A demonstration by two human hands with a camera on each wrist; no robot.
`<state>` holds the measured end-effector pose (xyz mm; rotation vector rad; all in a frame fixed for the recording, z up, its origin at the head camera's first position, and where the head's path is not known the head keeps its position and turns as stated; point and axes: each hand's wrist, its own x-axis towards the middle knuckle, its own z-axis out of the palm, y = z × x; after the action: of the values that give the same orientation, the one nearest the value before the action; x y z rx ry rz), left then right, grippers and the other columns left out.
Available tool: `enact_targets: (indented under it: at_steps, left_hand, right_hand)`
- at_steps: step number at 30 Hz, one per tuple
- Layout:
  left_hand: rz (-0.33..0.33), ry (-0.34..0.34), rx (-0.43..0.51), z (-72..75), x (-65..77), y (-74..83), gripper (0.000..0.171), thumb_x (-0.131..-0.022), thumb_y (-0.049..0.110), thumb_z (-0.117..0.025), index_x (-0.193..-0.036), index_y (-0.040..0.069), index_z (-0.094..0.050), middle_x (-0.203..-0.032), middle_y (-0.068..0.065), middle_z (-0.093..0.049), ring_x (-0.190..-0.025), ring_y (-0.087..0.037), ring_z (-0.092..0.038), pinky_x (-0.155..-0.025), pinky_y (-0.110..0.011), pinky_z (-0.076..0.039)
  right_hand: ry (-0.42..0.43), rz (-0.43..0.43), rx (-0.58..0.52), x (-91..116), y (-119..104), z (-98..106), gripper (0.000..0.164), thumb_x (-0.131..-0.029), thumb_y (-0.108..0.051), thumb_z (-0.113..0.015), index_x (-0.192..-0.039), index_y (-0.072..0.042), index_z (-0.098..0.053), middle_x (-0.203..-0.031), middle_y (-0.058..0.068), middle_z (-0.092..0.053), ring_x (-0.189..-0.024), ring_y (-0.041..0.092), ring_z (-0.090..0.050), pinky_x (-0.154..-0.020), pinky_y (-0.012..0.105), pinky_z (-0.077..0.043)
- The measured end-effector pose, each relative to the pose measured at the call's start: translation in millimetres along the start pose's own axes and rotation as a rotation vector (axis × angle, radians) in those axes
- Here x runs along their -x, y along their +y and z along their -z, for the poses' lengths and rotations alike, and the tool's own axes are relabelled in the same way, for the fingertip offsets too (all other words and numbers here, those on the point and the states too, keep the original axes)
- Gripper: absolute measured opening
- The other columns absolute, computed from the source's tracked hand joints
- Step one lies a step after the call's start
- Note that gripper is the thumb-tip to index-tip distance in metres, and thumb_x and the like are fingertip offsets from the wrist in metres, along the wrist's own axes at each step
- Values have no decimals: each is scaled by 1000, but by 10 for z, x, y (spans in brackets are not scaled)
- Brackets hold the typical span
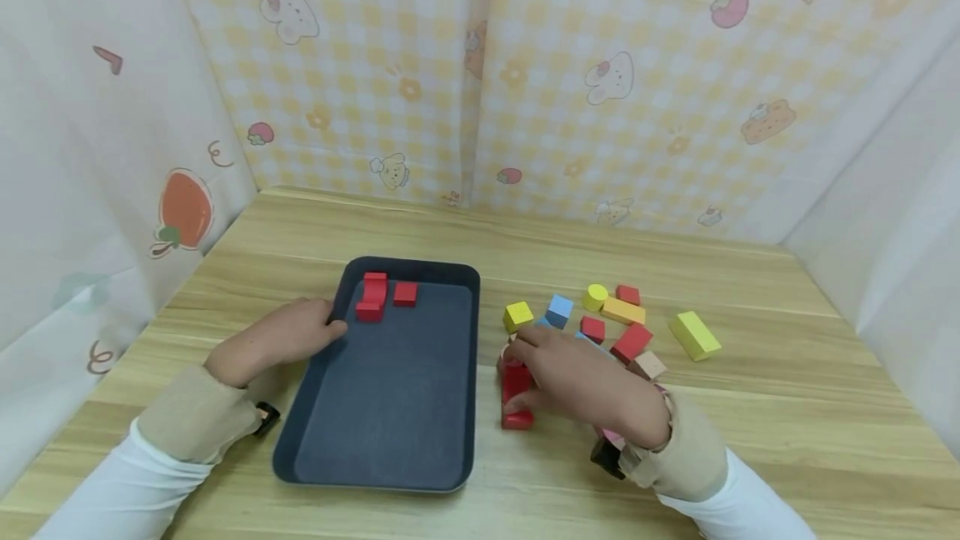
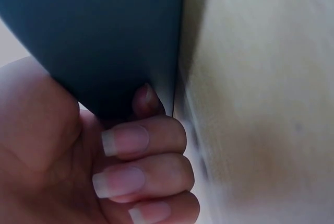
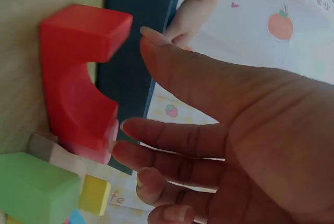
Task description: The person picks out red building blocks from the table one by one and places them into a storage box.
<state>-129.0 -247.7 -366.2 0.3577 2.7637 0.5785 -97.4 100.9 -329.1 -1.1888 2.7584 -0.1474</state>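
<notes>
A dark rectangular tray (image 1: 397, 407) lies on the left side of the table. My left hand (image 1: 288, 332) grips its left rim, thumb over the edge; in the left wrist view its fingers (image 2: 151, 135) curl against the outer wall. Inside the tray sit a red arch block (image 1: 374, 290) and a small red block (image 1: 406, 294). To the tray's right, my right hand (image 1: 573, 373) reaches over another red arch block (image 1: 516, 382). The right wrist view has that arch (image 3: 57, 78) just beyond the spread thumb and fingertips; contact is hard to tell.
Loose blocks lie around and beyond the right hand: a yellow cube (image 1: 517, 317), a blue cube (image 1: 559, 309), a yellow cylinder (image 1: 596, 297), an orange block (image 1: 624, 312) and several others. A yellow-green block (image 1: 694, 336) lies farther right. Patterned curtains (image 1: 480, 107) bound the table.
</notes>
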Motion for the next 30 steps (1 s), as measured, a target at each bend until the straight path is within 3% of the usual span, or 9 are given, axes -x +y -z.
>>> enact_targets:
  at_steps: [5,12,30]
  left_hand:
    - [4,0,-6,-2,-5,-16,26,-95,23,-41,-75,9,-51,-62,-3,-43,-54,-16,-43,-56,-31,-37]
    - [13,-6,1,6,2,-9,26,-94,22,-40,-75,8,-51,-62,-4,-43,-53,-17,-42,-56,-32,-37]
    - [11,-15,-3,11,13,18,26,-95,24,-41,-81,7,-54,-64,-3,-44,-58,-17,-45,-60,-33,-38]
  right_hand:
    - [15,-12,18,19,10,-27,54,-72,-49,-71,-110,-12,-59,-101,-2,-53,-87,9,-47,-66,19,-47]
    - [-12,-37,75,21,-5,-31,61,-69,-54,-71,-108,-10,-56,-92,-3,-48,-81,9,-43,-59,17,-45]
    - [-81,-70,0,30,-67,-63,67,-64,-61,-70,-109,-13,-53,-91,-5,-48,-83,11,-45,-66,23,-46]
